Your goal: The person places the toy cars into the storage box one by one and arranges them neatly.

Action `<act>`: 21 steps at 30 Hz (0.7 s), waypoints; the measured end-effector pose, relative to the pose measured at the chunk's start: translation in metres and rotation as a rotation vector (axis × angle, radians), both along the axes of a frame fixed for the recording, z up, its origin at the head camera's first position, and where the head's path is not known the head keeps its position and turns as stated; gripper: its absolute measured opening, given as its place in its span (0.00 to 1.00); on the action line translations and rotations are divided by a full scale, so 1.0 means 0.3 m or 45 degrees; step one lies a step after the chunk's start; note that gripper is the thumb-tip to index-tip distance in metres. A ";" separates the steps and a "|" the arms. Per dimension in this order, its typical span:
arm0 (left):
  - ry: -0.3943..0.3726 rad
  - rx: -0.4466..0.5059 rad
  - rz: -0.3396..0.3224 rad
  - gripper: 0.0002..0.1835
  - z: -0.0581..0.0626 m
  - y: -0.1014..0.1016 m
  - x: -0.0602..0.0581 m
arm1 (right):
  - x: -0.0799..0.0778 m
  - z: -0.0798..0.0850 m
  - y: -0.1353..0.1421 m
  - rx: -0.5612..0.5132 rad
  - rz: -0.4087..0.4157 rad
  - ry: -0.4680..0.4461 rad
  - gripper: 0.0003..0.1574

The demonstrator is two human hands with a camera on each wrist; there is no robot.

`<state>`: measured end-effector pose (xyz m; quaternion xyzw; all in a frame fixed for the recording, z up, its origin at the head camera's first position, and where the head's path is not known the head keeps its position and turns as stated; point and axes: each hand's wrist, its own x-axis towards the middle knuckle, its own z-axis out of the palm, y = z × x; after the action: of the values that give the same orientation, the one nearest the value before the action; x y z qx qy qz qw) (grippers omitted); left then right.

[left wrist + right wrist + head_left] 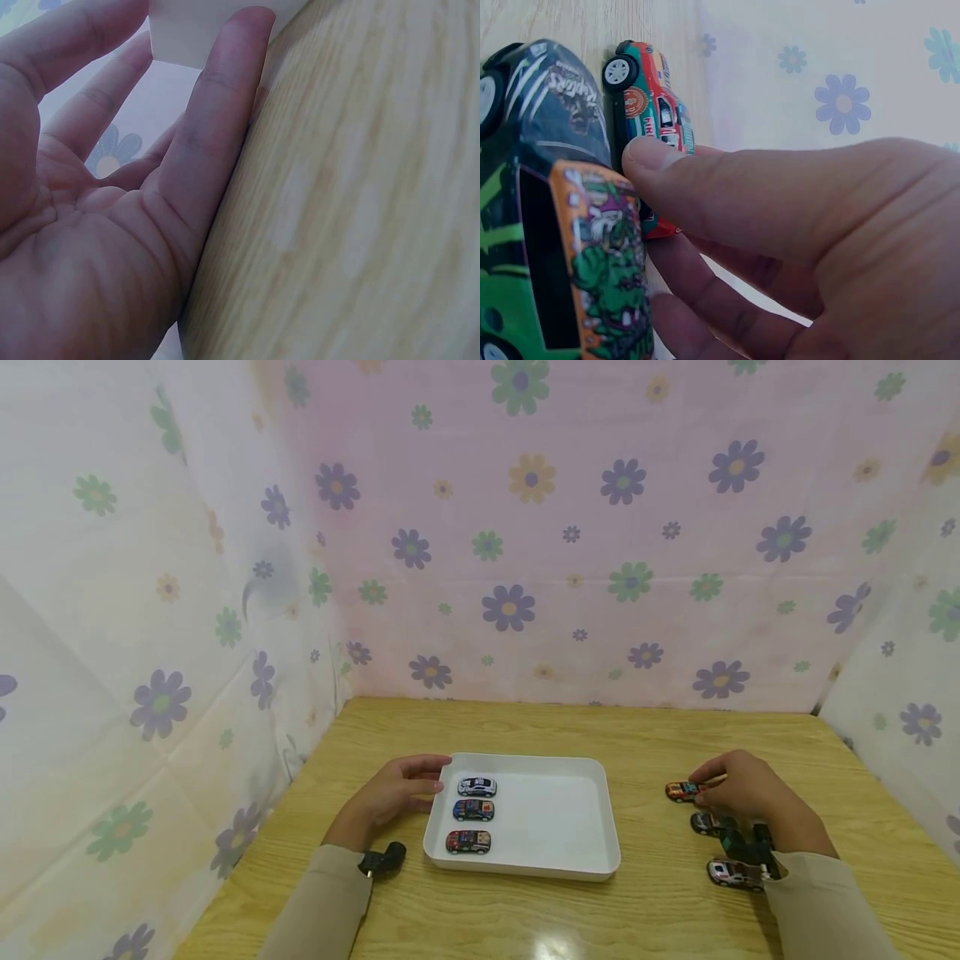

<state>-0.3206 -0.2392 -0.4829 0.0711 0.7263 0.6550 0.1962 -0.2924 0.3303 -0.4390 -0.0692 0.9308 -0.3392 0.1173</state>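
Observation:
My right hand (pixel 746 789) pinches a red and teal toy car (pixel 660 97) on the table, thumb on its near side and fingers behind it. Beside that hand sits a black and green toy car (pixel 555 165) with an orange-edged cartoon roof, partly hidden by the wrist in the head view. A white toy car (pixel 735 874) stands nearer the front. At the left, my left hand (pixel 393 793) touches the left side of a white tray (pixel 551 866) with fairly straight fingers. In the tray's left part, a white toy car (pixel 477 787), a blue one (pixel 473 810) and a red one (pixel 468 842) form a column.
The wood-grain table (pixel 525 918) is bounded by a flowered cloth (pixel 570 527) at the back and on both sides. A stretch of table separates the tray from the cars at the right. A wrist camera (pixel 384 858) sits on the left wrist.

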 end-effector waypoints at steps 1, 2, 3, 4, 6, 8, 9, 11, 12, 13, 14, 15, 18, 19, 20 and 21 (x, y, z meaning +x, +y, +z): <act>0.000 0.000 -0.002 0.29 -0.001 0.000 0.000 | -0.001 -0.001 0.000 0.008 0.004 0.008 0.21; -0.001 -0.002 -0.003 0.29 -0.002 -0.001 -0.001 | -0.002 -0.003 0.001 0.020 0.009 0.019 0.21; -0.001 -0.003 -0.004 0.29 -0.002 -0.001 -0.001 | -0.003 -0.003 0.000 0.027 0.011 0.028 0.21; 0.009 -0.006 -0.009 0.29 -0.003 -0.001 -0.002 | -0.004 -0.004 0.000 0.043 0.015 0.042 0.21; 0.004 -0.004 -0.006 0.28 -0.003 -0.001 -0.003 | -0.006 -0.005 0.001 0.079 0.031 0.075 0.21; 0.006 -0.003 -0.007 0.28 -0.003 -0.001 -0.002 | -0.007 -0.005 0.000 0.100 0.035 0.093 0.21; 0.008 -0.002 -0.008 0.29 -0.002 -0.001 -0.002 | -0.007 -0.004 0.000 0.107 0.035 0.098 0.20; 0.004 -0.002 -0.006 0.29 -0.001 -0.001 0.000 | -0.007 -0.002 -0.002 0.111 0.038 0.101 0.21; 0.004 -0.002 -0.008 0.29 -0.001 -0.001 0.000 | -0.006 -0.001 -0.002 0.110 0.041 0.099 0.21; 0.004 -0.003 -0.009 0.29 -0.001 -0.001 0.001 | -0.005 0.000 -0.003 0.110 0.042 0.101 0.21; 0.004 -0.003 -0.010 0.29 -0.001 -0.002 0.001 | -0.004 0.001 -0.004 0.112 0.039 0.099 0.21; 0.006 -0.004 -0.011 0.29 -0.001 -0.002 0.001 | -0.003 0.002 -0.005 0.112 0.035 0.097 0.21; 0.019 -0.009 -0.017 0.29 -0.002 -0.002 0.002 | -0.002 0.001 -0.008 0.114 0.028 0.094 0.21; 0.019 -0.009 -0.016 0.29 -0.002 -0.001 0.002 | -0.002 0.001 -0.010 0.114 0.023 0.092 0.21; 0.020 -0.009 -0.016 0.29 -0.002 -0.001 0.002 | -0.002 0.001 -0.011 0.111 0.018 0.087 0.21; 0.020 -0.009 -0.016 0.29 -0.002 -0.001 0.002 | -0.002 0.002 -0.012 0.109 0.019 0.086 0.21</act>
<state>-0.3201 -0.2394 -0.4835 0.0801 0.7298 0.6505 0.1947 -0.2928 0.3266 -0.4386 -0.0824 0.9474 -0.2955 0.0911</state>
